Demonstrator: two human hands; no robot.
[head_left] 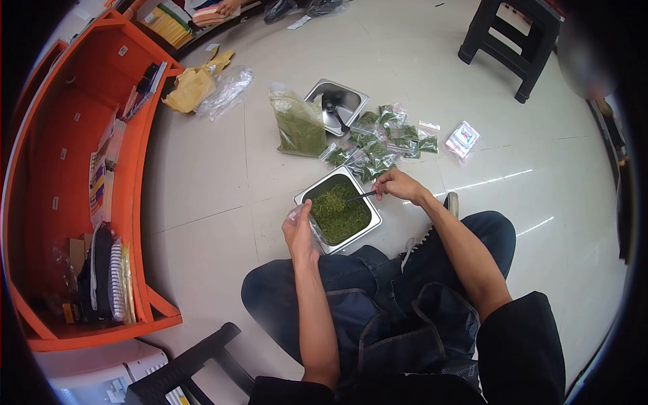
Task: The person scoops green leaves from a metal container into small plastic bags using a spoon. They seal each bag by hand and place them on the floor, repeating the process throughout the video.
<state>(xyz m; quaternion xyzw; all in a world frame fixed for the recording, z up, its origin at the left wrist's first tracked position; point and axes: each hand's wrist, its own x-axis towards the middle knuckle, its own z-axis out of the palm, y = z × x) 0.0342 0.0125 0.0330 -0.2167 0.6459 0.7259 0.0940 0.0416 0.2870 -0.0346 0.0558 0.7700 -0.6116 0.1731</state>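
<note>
A square steel pan [364,234] in front of my crossed legs holds green dried herb flakes [335,219]. My right hand [395,185] is closed round the handle of a black spoon [362,196], whose bowl end is in the herbs. At the pan's near left edge, my left hand [300,233] grips a small clear plastic bag [314,231]. Beyond the pan lie several small filled zip bags [378,145] of herbs. A large clear bag of herbs [297,125] stands upright beside a second steel pan [351,101] with a black ladle [337,115] in it.
A pack of small plastic bags [463,138] lies on the tiled floor to the right. An orange shelf [131,169] runs along the left. Black stools [516,44] stand far right and near left. Crumpled paper [192,88] and plastic lie back left. Another person's hand [229,7] shows at top.
</note>
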